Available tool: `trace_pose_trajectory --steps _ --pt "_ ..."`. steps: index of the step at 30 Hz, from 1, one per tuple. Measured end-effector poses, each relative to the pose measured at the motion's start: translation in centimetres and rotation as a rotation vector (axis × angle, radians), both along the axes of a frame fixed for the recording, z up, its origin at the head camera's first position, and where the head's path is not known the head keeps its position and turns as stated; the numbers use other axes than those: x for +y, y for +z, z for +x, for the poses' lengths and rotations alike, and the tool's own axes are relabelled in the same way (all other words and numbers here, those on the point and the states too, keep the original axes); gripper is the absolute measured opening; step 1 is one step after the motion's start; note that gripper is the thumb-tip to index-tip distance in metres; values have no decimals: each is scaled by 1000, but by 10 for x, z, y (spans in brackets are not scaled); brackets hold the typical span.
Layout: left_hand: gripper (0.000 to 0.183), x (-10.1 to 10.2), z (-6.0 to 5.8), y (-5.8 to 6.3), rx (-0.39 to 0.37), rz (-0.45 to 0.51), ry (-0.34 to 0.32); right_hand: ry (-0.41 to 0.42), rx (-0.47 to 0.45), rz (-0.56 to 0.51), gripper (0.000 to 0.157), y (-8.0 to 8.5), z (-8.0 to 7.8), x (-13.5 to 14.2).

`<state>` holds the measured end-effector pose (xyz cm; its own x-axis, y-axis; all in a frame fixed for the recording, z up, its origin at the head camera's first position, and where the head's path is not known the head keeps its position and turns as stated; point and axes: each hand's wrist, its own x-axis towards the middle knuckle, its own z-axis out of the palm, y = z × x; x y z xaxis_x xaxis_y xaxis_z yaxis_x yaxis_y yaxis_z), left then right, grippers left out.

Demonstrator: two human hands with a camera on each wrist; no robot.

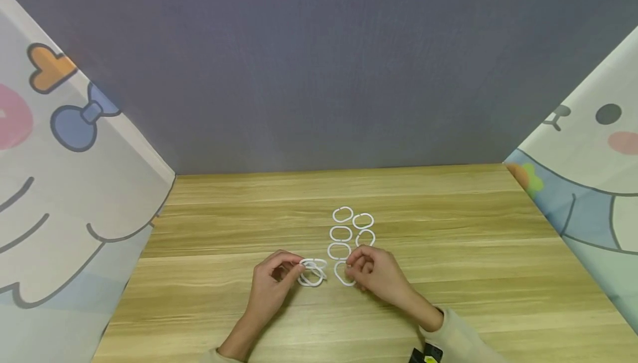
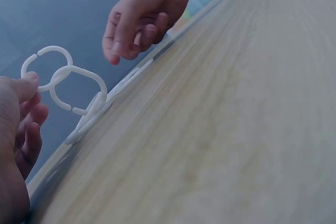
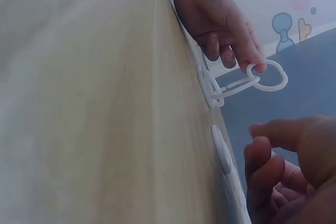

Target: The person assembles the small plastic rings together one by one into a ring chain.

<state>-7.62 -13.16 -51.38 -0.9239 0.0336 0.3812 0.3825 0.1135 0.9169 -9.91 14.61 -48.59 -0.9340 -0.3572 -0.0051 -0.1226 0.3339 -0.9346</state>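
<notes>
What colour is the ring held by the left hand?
The ring is white; the left wrist view shows it best.

I log the linked rings at the left hand as plain white; the loose rings beyond the right hand match. Under both hands, I read the tabletop as yellow-tan, streaked with brown wood grain. Ahead of them, the back wall is slate grey (bluer on my wrist feeds). Left of the left hand, the side panel is off-white, printed with a blue bow. Behind the right hand, the sleeve is beige.
</notes>
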Motion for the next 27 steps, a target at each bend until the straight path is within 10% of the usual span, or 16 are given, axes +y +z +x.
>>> trace_pose_trajectory --steps 27 --pt "17 -1 -1 -2 2 8 -8 127 343 312 28 -7 12 -2"
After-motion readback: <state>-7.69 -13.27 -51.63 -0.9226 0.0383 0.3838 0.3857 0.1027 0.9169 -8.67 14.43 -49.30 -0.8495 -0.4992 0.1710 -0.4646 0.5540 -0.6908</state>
